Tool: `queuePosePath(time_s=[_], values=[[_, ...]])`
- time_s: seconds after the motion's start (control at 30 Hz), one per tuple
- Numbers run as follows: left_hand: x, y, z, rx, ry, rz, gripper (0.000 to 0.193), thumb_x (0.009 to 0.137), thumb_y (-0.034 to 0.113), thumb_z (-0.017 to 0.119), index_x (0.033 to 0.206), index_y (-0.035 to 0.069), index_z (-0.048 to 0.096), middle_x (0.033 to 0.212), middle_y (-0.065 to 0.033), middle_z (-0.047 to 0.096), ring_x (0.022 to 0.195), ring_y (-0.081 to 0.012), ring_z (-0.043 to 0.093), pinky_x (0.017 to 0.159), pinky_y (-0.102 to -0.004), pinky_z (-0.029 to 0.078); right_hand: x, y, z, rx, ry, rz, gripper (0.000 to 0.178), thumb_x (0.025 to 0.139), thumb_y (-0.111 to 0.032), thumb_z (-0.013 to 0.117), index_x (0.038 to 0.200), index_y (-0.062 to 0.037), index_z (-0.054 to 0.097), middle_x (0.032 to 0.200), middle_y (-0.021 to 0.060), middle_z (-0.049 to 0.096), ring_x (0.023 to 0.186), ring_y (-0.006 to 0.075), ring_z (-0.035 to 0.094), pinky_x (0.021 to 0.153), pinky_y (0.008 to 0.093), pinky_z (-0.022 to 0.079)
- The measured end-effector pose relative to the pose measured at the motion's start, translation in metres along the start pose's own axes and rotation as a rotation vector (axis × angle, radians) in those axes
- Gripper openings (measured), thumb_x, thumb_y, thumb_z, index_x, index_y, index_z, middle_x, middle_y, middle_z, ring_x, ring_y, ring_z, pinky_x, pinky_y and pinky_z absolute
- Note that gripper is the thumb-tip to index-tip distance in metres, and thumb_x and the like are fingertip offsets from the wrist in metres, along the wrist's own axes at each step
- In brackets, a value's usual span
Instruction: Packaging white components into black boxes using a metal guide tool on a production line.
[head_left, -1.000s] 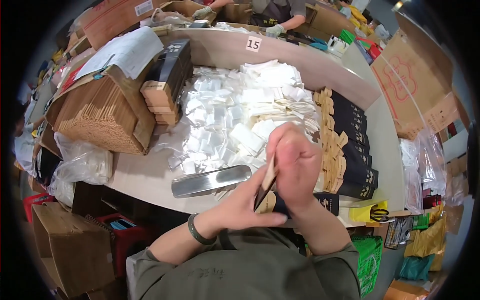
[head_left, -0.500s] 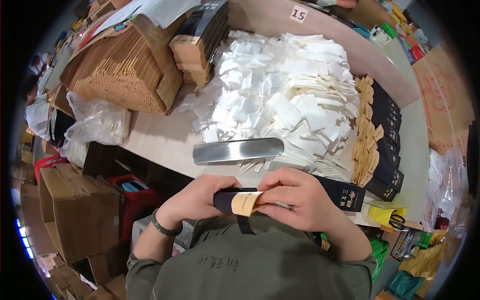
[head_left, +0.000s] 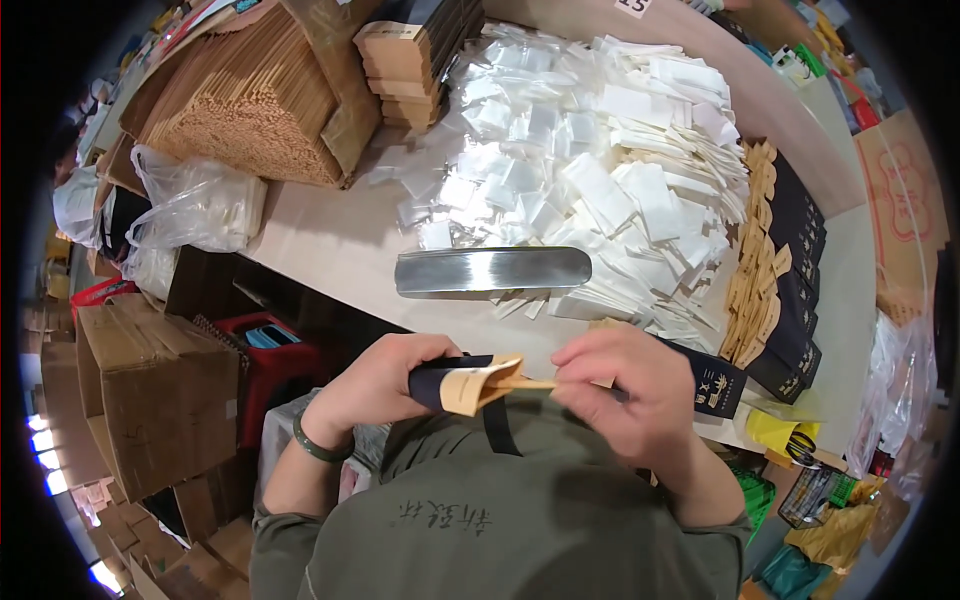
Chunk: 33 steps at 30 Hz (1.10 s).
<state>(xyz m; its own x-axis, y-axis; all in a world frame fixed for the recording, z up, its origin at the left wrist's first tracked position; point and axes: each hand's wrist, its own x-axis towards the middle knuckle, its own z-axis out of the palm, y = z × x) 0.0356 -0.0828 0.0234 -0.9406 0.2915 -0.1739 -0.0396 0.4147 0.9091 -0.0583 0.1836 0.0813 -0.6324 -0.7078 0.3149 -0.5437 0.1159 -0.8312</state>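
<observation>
My left hand [head_left: 375, 388] is wrapped round a small dark blue paper sleeve [head_left: 462, 390] with a tan end, held just in front of my body. The sleeve's mouth gapes toward the right. From it a thin tan strip [head_left: 530, 384] reaches across to my right hand [head_left: 640, 390], whose thumb and fingers pinch the strip's outer end. What kind of strip it is, I cannot make out. Beyond my hands, a curved metal strip [head_left: 490, 270] lies on the table beside a wide heap of small white packets [head_left: 640, 200] and clear sachets [head_left: 520, 130].
On the right stand stacked dark blue and tan sleeves [head_left: 775, 300]. A dark printed box [head_left: 715, 385] is by my right wrist, near a yellow container [head_left: 770, 430] and scissors [head_left: 800, 445]. Bundled kraft pieces [head_left: 240, 120] fill the back left; a cardboard box [head_left: 160, 390] is below.
My right hand has drawn away to the right from the sleeve, with the tan strip now stretched between them. The sleeve's mouth gapes wider. The whole view has shifted slightly.
</observation>
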Motion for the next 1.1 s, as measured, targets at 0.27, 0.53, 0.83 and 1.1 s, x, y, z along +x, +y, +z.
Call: queuePosePath(time_s=[0.27, 0.53, 0.83, 1.1], values=[[0.005, -0.001, 0.0, -0.121, -0.071, -0.12, 0.031, 0.074, 0.006, 0.083, 0.095, 0.001, 0.061, 0.075, -0.0014, 0.056, 0.073, -0.0062, 0.045, 0.066, -0.0238, 0.043, -0.004, 0.002, 0.001, 0.527, 0.234, 0.423, 0.014, 0.098, -0.01, 0.064, 0.098, 0.0041, 0.063, 0.092, 0.0149, 0.072, 0.077, 0.0146, 0.069, 0.07, 0.0261, 0.057], [0.0, -0.011, -0.003, -0.031, -0.016, -0.102, 0.031, 0.075, 0.009, 0.083, 0.096, 0.0, 0.061, 0.075, -0.0045, 0.057, 0.069, -0.0105, 0.048, 0.065, -0.0255, 0.045, 0.0, 0.005, -0.001, 0.518, 0.321, 0.383, 0.018, 0.099, -0.013, 0.063, 0.098, 0.0052, 0.063, 0.092, 0.0167, 0.072, 0.077, 0.0161, 0.07, 0.071, 0.0268, 0.056], [-0.006, -0.021, -0.004, -0.027, 0.029, -0.12, 0.033, 0.076, 0.01, 0.082, 0.1, 0.001, 0.062, 0.078, -0.0061, 0.062, 0.07, -0.012, 0.053, 0.068, -0.0261, 0.047, -0.002, 0.013, -0.002, 0.59, 0.302, 0.37, 0.016, 0.099, -0.009, 0.062, 0.104, 0.0057, 0.065, 0.098, 0.0153, 0.073, 0.082, 0.0165, 0.071, 0.074, 0.0259, 0.057], [-0.006, -0.019, -0.004, 0.023, 0.052, -0.091, 0.034, 0.075, 0.01, 0.082, 0.102, 0.002, 0.062, 0.082, -0.0066, 0.063, 0.075, -0.0126, 0.057, 0.071, -0.0275, 0.048, 0.001, 0.013, 0.005, 0.724, 0.323, 0.429, 0.012, 0.097, -0.008, 0.063, 0.099, 0.0036, 0.063, 0.101, 0.0184, 0.071, 0.084, 0.0184, 0.07, 0.075, 0.0284, 0.056]])
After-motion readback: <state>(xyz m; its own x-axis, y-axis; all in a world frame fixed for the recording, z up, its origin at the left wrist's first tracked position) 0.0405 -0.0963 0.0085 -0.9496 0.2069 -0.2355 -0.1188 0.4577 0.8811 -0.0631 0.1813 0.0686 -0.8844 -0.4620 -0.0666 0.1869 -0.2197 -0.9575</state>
